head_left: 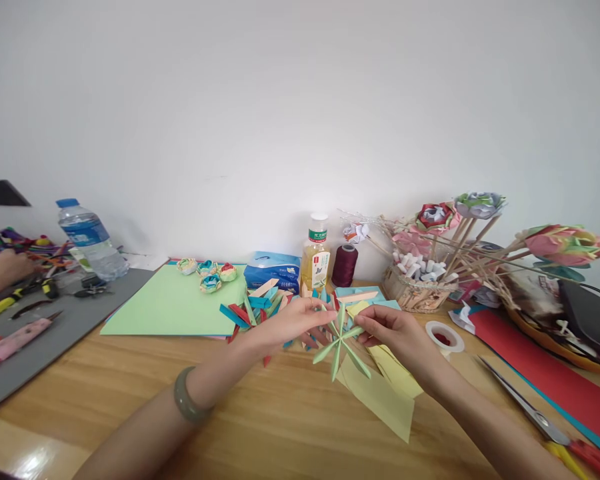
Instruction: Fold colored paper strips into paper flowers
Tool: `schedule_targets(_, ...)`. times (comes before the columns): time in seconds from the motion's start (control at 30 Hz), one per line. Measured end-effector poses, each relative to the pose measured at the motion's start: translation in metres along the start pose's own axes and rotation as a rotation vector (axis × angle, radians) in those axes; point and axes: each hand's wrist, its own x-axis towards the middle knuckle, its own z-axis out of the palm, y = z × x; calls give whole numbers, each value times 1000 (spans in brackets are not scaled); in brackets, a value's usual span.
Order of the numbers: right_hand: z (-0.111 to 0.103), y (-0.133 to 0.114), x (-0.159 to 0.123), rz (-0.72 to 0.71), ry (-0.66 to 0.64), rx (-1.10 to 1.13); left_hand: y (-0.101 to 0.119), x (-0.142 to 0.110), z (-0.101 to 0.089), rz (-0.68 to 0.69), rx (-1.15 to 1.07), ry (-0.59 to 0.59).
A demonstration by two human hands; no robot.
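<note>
Between my hands a light green folded-paper star with several narrow arms is held up over the table. My left hand, its wrist wearing a green bangle, pinches an upper arm of the star from the left. From the right, my right hand grips another arm between thumb and fingers. Beneath lie pale yellow paper sheets, partly covered by my right hand. Behind my left hand is a pile of folded paper strips in red, blue, green and peach.
Green paper bears several small paper flowers. Behind stand a tissue pack, a drink bottle and a thread spool. At right are a basket, tape and scissors. Another person's hand is far left.
</note>
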Motion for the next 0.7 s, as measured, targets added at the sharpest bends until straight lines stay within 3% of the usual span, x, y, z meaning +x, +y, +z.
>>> schedule_targets(0.23, 2, 6, -3, -115, 64, -100, -11, 5, 1, 30, -95, -93)
schedule_targets(0.4, 10, 0, -14, -571, 296, -703, -13, 5, 4, 96, -78, 21)
schedule_targets(0.47, 15, -3, -20, -690, 385, -894, -14, 4, 6, 112, -43, 88)
schedule_targets(0.57, 21, -6, -27, -781, 434, -1075, -14, 5, 9, 155, -29, 169)
schedule_targets(0.7, 26, -7, -32, -793, 439, -1207, -15, 7, 17, 239, -144, 211)
